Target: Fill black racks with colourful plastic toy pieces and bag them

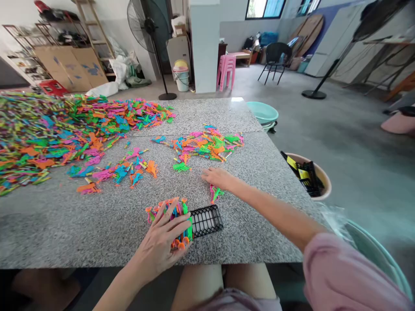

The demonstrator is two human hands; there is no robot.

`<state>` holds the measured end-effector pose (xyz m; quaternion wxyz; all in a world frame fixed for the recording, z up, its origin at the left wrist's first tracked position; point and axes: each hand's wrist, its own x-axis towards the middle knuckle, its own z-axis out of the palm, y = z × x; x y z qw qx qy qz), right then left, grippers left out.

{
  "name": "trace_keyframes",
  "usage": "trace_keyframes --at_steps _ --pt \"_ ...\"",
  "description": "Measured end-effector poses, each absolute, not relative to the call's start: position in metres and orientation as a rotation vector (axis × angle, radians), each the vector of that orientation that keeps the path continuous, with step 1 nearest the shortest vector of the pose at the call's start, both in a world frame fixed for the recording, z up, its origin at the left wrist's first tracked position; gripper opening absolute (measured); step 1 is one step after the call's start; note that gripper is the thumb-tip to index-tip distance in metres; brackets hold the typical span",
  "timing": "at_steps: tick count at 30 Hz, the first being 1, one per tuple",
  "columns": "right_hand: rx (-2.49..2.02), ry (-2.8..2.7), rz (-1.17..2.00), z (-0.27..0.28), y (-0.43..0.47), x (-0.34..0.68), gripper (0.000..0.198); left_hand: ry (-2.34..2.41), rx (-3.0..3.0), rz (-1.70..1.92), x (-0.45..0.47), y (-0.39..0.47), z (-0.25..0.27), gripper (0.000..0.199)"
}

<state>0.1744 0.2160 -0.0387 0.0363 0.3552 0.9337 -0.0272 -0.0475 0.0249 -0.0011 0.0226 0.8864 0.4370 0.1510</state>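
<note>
My left hand (170,231) spans a packed row of bright plastic toy guns (189,226), fingers over the top and thumb along the near side. Orange round tips stick out around that hand. The row fills the left end of a black plastic basket (205,221), whose right part shows its open lattice. My right hand (215,176) reaches over the table, fingers stretched out leftward and slightly blurred, with nothing visible in them. A pink and green toy pair (216,193) lies just below its wrist. Ahead lies a loose pile of toy guns (207,144), with one green piece (181,167) nearer.
A large heap of the same toys (65,134) covers the left of the speckled stone table (253,224); a smaller cluster (121,170) lies before it. Beyond the right edge stand a tub of black baskets (327,183) and a turquoise basin (264,111).
</note>
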Motion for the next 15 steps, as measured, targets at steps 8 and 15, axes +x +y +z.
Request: trace_keyframes --at_steps 8,15 --pt "1.415 2.909 -0.677 -0.05 0.218 0.225 0.016 1.374 2.681 0.486 -0.044 0.021 0.002 0.03" --pt "1.43 2.894 -1.672 -0.083 0.119 0.147 0.011 1.375 2.701 0.474 -0.046 0.022 -0.001 0.032"
